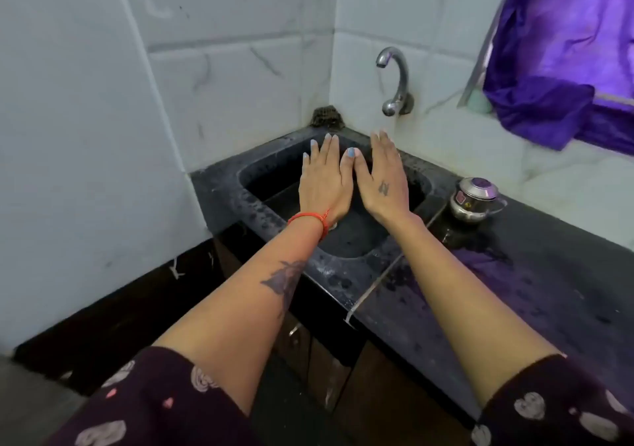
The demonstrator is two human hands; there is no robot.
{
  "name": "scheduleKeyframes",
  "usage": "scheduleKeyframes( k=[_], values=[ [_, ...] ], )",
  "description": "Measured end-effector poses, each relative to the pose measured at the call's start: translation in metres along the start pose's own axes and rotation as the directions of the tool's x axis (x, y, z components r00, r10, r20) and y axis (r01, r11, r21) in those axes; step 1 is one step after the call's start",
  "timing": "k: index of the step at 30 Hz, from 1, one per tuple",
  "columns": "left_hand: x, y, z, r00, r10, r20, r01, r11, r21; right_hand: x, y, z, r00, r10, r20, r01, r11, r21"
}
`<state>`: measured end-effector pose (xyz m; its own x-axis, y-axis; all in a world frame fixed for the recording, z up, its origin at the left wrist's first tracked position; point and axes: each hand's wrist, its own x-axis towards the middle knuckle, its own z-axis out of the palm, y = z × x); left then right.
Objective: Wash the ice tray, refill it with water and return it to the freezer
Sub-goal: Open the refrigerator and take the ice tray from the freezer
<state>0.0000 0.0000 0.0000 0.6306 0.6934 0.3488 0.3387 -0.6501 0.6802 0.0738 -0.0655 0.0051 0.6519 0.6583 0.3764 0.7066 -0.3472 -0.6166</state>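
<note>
Hovering flat over sink (247,185): left hand (322,185) and right hand (382,181), fingers straight, empty, thumbs touching. Tap (394,78) at 1 o'clock, dry. Ice tray not visible; likely start pose.

1. The left hand (322,185) and right hand (382,179), held flat, hide the middle of the sink (247,174) basin behind them.
2. The purple curtain (562,51), up right of the sink, is cut off by the right and top edges.
3. The dark table (549,274) beside the sink runs off the right edge.
4. A dark lump (326,117) in the corner behind the sink is too blurred to identify.
5. The label on the steel pot (475,200), right of the sink, is unreadable.
</note>
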Motion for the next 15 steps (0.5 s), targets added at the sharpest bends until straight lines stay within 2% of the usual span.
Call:
scheduleKeyframes(
  k=[15],
  values=[
    [-0.102,-0.041,-0.009,0.951,-0.271,-0.147,0.287,0.953,0.101,-0.08,-0.004,0.053,0.952,-0.126,0.278,0.101,0.989,0.105]
  ],
)
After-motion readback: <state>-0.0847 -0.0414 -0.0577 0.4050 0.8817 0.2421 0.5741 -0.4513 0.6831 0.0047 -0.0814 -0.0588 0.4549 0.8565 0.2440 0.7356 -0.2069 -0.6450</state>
